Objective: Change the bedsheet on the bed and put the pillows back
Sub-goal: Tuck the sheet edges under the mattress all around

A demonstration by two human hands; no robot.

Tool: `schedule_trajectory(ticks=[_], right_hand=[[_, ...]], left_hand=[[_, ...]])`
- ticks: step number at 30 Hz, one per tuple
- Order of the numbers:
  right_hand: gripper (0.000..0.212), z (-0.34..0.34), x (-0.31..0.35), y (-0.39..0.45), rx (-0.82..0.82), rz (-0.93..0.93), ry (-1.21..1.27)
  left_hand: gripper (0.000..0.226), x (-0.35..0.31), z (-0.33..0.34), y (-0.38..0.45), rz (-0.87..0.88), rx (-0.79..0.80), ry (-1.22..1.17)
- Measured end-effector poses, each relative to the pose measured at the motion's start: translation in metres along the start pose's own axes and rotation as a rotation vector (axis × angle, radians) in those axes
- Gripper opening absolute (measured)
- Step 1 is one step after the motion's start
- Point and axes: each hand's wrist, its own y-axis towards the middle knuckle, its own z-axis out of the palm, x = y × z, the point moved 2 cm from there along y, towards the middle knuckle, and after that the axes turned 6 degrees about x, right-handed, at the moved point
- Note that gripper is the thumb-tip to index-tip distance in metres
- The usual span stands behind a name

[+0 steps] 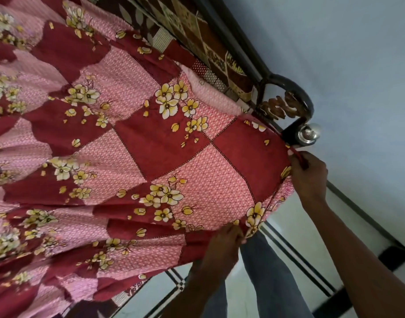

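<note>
Bedsheet (151, 145): draped over the bed's corner by the headboard (284, 104) | your left hand (222, 246) pinches its hem, right hand (309, 177) grips the corner edge, stretching it taut for tucking | pillows unseen.

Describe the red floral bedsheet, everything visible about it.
The bedsheet looks like thin woven cloth, patterned in dark red and pink checks with sprays of yellow-white flowers and dark stitch-like lines. It is spread over the bed, rumpled into folds at the left, smoother near the corner. Its corner drapes over the mattress edge beside the dark metal bed frame. The right hand grips its edge at the corner; the left hand pinches the hanging edge lower down. A differently patterned fabric shows beyond it.
</note>
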Motion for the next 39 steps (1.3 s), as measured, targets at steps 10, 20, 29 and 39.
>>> schedule_trajectory(ticks=[10, 20, 29, 39], right_hand=[[0.022, 0.005, -0.005, 0.002, -0.046, 0.028, 0.058], [0.020, 0.010, -0.003, -0.003, -0.286, 0.217, 0.091], [0.009, 0.027, 0.023, -0.013, -0.242, 0.377, 0.496], [0.034, 0.071, 0.030, -0.034, -0.369, 0.202, 0.554]], left_hand=[[0.009, -0.031, -0.077, 0.086, 0.101, -0.190, -0.180], [0.064, -0.022, -0.231, 0.244, 0.154, -0.142, 0.531], [0.016, -0.039, -0.249, 0.246, 0.336, -0.390, 0.517], [0.022, -0.016, -0.226, 0.256, 0.522, -0.288, 0.301]])
